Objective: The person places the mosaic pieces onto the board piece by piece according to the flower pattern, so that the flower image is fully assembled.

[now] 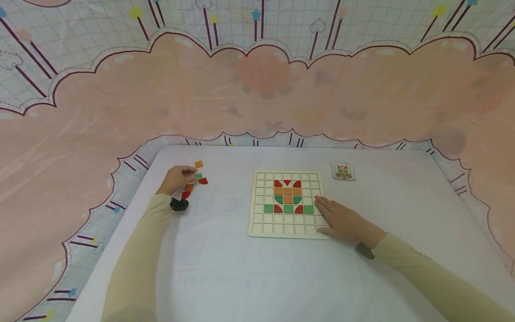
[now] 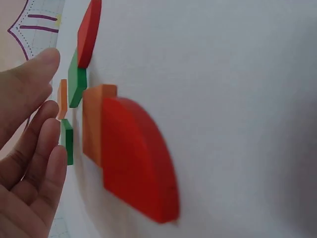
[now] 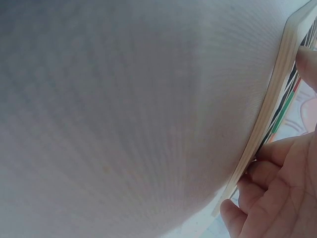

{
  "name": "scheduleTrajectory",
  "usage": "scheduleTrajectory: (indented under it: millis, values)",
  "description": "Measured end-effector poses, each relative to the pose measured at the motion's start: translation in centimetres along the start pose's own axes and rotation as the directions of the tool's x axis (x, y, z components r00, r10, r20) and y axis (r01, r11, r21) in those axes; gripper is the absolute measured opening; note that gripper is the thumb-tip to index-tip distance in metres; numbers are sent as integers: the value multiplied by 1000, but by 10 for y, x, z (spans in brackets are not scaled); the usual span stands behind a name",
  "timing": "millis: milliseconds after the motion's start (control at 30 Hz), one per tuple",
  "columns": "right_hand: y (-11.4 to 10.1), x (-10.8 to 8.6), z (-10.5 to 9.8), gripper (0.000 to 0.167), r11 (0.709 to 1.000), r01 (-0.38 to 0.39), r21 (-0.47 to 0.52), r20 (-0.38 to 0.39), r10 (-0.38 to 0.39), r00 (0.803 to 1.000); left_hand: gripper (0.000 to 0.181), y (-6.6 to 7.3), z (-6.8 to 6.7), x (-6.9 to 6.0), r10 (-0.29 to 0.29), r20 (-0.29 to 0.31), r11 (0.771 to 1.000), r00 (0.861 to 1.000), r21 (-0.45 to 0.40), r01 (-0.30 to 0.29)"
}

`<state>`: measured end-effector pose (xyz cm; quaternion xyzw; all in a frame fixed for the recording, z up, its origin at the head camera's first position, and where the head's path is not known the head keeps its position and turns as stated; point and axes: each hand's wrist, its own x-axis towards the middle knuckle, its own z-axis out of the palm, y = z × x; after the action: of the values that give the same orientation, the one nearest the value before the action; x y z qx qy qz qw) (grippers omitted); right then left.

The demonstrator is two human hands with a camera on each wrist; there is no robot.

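hovering close to loose, flat red, orange and green pieces (image 1: 189, 187) on the white counter (image 1: 213, 273), the left hand (image 1: 177, 179) has a fairly wide, relaxed grip. the right hand (image 1: 344, 219), its grip wide too, touches the right edge of a square, cream-coloured gridded board (image 1: 267, 227); red, orange and green tiles (image 1: 288, 191) lie in a pattern on it.

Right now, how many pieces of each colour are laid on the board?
Red pieces: 5
Orange pieces: 4
Green pieces: 5
Total on the board: 14
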<state>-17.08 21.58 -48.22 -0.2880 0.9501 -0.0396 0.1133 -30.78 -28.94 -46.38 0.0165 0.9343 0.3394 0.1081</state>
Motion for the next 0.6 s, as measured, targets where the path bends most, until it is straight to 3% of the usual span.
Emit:
scheduleTrajectory:
  millis: [367,600]
  values:
    - [1,0,0,81,1000,-2,2,-2,2,1000,36,2,8,-6,-1,-59,1000,998,-28,-1]
    - [-1,0,0,81,1000,-2,10,-2,2,1000,35,0,11,-2,-38,-67,999,997,-23,37]
